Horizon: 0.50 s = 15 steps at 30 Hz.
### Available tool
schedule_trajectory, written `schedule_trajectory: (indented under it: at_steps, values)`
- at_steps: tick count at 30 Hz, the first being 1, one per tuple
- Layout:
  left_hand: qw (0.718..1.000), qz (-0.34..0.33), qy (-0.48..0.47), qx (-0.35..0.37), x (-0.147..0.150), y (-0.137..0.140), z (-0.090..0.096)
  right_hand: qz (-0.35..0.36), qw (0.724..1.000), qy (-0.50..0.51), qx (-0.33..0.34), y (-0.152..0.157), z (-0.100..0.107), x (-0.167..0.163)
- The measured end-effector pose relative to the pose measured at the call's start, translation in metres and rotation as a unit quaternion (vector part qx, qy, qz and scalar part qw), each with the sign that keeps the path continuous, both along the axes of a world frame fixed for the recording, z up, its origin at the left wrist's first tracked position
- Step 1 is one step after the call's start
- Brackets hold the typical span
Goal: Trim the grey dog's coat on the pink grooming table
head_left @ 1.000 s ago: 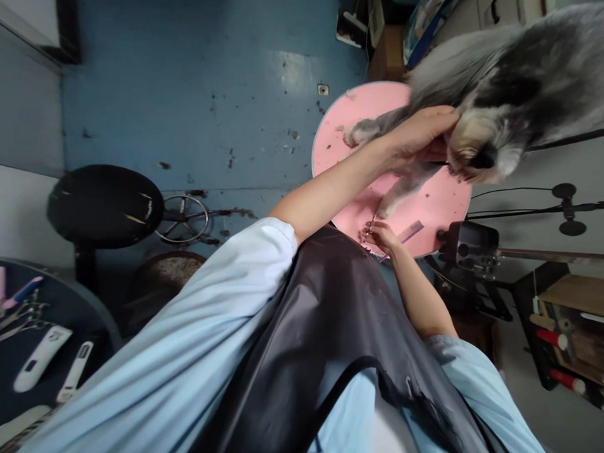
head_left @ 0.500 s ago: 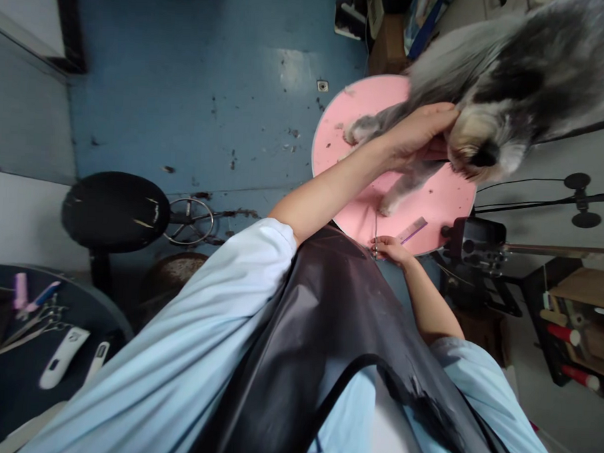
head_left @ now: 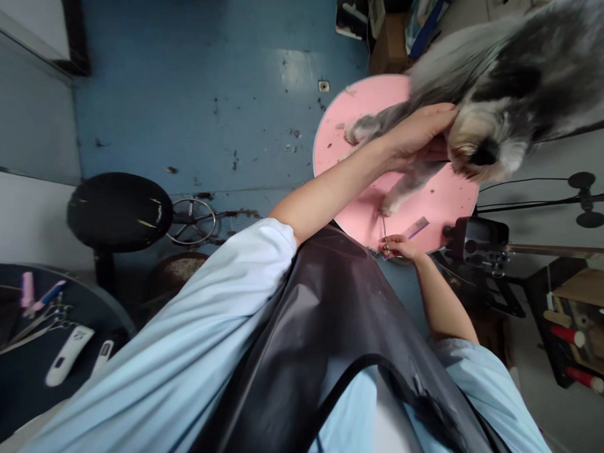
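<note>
Scissors in the right hand have shifted toward a paw.

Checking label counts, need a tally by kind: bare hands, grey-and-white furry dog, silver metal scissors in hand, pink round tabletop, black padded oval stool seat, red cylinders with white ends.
Bare hands: 2 (left hand, right hand)
Dog: 1
Scissors: 1
Tabletop: 1
Stool seat: 1
Red cylinders: 2
Total: 8

Here's the grey-and-white furry dog, paws down on the round pink worktop; slim silver metal scissors point at one pale paw.
</note>
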<state>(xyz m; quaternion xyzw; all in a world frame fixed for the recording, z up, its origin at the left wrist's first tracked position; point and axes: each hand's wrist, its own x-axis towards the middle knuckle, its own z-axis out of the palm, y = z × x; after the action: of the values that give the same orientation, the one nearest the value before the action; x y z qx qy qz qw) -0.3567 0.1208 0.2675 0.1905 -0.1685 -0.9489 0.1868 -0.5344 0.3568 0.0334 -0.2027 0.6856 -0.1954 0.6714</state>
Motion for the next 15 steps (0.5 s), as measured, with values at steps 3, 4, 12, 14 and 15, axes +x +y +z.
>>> schedule_trajectory:
  at_steps: [3, 4, 12, 14, 15]
  values:
    - [0.996, -0.011, -0.006, -0.092, 0.001, 0.0, 0.003, -0.003, 1.0, -0.001, 0.003, 0.003, -0.004, -0.001]
    - [0.994, -0.006, -0.009, -0.104, 0.001, 0.0, 0.004, -0.007, 1.0, -0.001, 0.005, 0.004, -0.006, 0.0]
    - [0.994, -0.005, -0.033, -0.107, 0.004, 0.003, 0.006, -0.028, 0.999, 0.008, -0.024, 0.006, -0.019, 0.012]
    - [0.993, -0.005, -0.033, -0.111, 0.004, 0.002, 0.005, -0.026, 0.999, 0.017, -0.024, 0.005, -0.021, 0.016]
    - [0.993, -0.005, -0.037, -0.111, 0.003, 0.002, 0.005, -0.026, 0.999, 0.021, -0.025, 0.004, -0.022, 0.018]
